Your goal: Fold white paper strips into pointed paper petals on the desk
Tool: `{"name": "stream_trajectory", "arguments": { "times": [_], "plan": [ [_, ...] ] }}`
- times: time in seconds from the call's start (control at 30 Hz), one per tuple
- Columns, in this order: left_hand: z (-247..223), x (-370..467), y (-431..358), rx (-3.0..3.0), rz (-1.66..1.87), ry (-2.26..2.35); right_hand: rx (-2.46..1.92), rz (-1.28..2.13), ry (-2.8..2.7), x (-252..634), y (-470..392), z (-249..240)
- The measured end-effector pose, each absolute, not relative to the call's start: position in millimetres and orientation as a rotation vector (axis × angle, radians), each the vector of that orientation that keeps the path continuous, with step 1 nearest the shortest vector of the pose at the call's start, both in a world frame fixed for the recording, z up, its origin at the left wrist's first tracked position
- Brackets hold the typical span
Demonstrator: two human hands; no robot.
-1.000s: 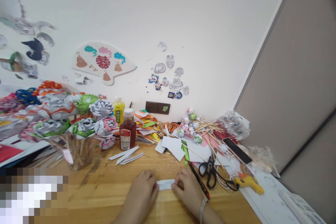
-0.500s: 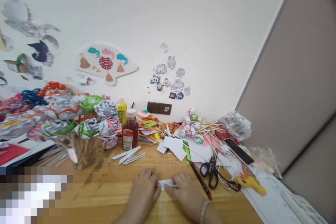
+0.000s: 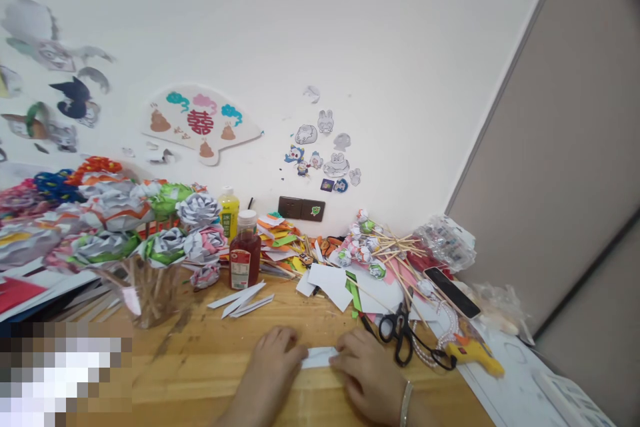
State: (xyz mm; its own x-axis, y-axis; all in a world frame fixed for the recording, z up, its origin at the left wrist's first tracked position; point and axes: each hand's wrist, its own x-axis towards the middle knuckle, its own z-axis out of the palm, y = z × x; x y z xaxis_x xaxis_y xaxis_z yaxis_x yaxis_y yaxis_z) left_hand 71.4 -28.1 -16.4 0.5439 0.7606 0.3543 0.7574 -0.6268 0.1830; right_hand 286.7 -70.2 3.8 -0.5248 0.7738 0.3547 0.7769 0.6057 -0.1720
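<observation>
- The paper strip [image 3: 319, 357] is short, narrow and white with a faint bluish cast; a crease seems to run along it, though too fine to make out surely.
- It is at the front part of the desk [image 3: 200, 363], between the two hands.
- The left hand [image 3: 275, 361] grasps its left end and the right hand [image 3: 367, 371] its right end, fingers bent on both.
- Fingers cover both ends, so its full length is hidden; whether it touches the wood cannot be told.
- The left forearm [image 3: 244, 407] and the bracelet [image 3: 406, 403] on the right wrist are cut off below.
</observation>
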Motion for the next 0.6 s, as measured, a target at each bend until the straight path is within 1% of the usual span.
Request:
{"name": "stream_trajectory", "arguments": {
  "times": [0.1, 0.2, 0.43, 0.6],
  "plan": [
    [-19.7, 70.8, -26.6, 2.95, 0.707, 1.229, -1.147, 0.0, -2.462, 275.4, -68.5, -0.6],
    [-17.7, 69.8, -26.2, 3.055, 0.741, 1.159, -1.169, -0.025, -2.462, 267.4, -66.0, -3.0],
    [-14.2, 70.0, -26.0, 3.123, 0.689, 1.074, -1.223, -0.093, -2.425, 270.7, -59.3, -10.5],
    [-22.2, 70.7, -24.8, 3.14, 0.676, 1.049, -1.173, -0.237, -2.413, 273.6, -54.8, -20.4]
  ]
}}
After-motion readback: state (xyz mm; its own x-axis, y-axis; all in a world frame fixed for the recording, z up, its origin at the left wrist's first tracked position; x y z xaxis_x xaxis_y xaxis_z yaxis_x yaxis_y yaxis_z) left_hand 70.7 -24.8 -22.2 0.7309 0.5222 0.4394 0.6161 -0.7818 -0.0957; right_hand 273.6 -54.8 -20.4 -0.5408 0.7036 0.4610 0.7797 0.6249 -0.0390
